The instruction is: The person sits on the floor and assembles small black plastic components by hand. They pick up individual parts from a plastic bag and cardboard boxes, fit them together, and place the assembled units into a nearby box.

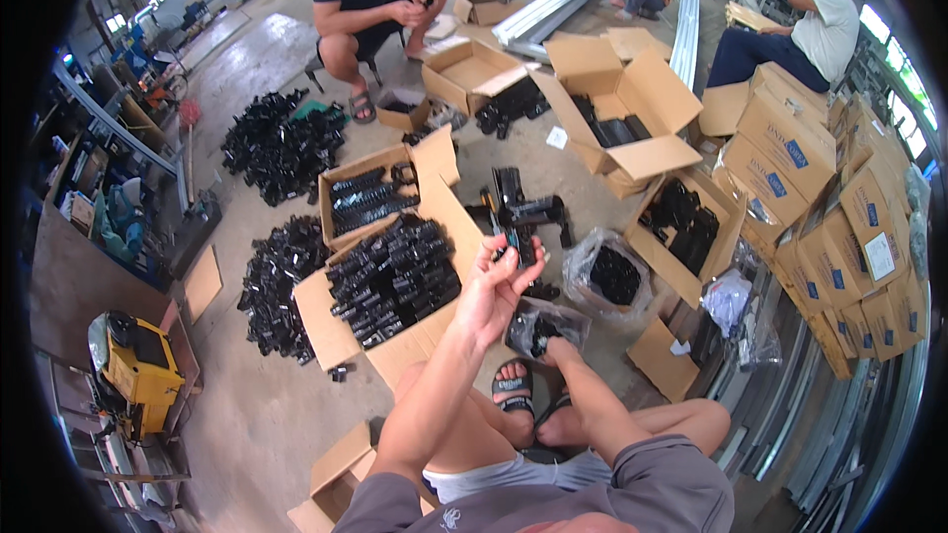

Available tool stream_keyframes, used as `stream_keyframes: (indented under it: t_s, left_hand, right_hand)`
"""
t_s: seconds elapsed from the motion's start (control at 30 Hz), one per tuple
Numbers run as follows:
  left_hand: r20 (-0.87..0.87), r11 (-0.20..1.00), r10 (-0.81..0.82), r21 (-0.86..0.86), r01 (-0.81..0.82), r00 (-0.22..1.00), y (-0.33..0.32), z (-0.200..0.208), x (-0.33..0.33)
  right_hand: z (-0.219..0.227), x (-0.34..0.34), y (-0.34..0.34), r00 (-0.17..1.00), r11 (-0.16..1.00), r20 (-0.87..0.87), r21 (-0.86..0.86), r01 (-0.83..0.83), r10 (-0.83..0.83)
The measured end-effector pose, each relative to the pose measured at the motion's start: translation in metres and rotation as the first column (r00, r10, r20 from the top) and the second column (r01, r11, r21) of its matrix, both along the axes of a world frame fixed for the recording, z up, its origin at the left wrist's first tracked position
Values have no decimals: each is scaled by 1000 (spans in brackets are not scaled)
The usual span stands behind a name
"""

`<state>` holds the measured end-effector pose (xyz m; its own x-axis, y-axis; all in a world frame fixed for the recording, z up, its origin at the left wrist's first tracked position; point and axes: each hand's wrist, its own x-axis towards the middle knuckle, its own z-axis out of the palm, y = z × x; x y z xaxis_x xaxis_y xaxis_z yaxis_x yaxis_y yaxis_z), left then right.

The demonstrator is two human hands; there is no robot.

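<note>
Concrete floor (237, 395) fills a workshop, seen from above by someone seated low, with knees bent and sandals (513, 385) on. Used here as the landmark, an open cardboard carton (321, 321) sits just left of the wearer's shins, packed with black fittings (393, 281) in close rows, probably to save space and keep them countable.

Just right of that carton, the left hand (494, 276) is raised, its thumb and fingertips pinching a small black part (523, 253). It is lifted clear of the floor, seemingly to bring it into plain sight. Further right of the carton and lower, the right hand (556, 343) dips into a clear plastic bag (575, 324); its fingers are hidden, so whether they grip anything cannot be told. The bag lies close to the feet, presumably for an easy reach.

Beyond the raised hand, right of the carton, larger black pieces (509, 188) lie together. A second clear bag (580, 271) of black parts rests farther right. Left of the carton spreads a loose heap of black parts (281, 281); farther left is a yellow machine (148, 375). Stacked cartons (780, 153) stand far to its right. Three other people sit beyond it.
</note>
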<state>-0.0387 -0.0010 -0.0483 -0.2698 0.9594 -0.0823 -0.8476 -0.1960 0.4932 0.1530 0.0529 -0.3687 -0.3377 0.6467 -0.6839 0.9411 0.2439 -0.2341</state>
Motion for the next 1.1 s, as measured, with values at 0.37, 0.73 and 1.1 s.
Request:
stream_keyframes:
  t_s: [0.37,0.73,1.1]
  left_hand:
    - [-42,1000,5,3,-5,999,0,-3,-4]
    - [-46,999,19,-31,-21,999,-5,2,4]
    - [7,997,69,-14,-69,998,3,-2,5]
  right_hand:
    - [-3,6,2,949,978,-295,135,159,-114]
    - [169,-11,3,93,758,-786,-548,355,-612]
    - [318,-51,8,-393,788,-773,-593,165,-498]
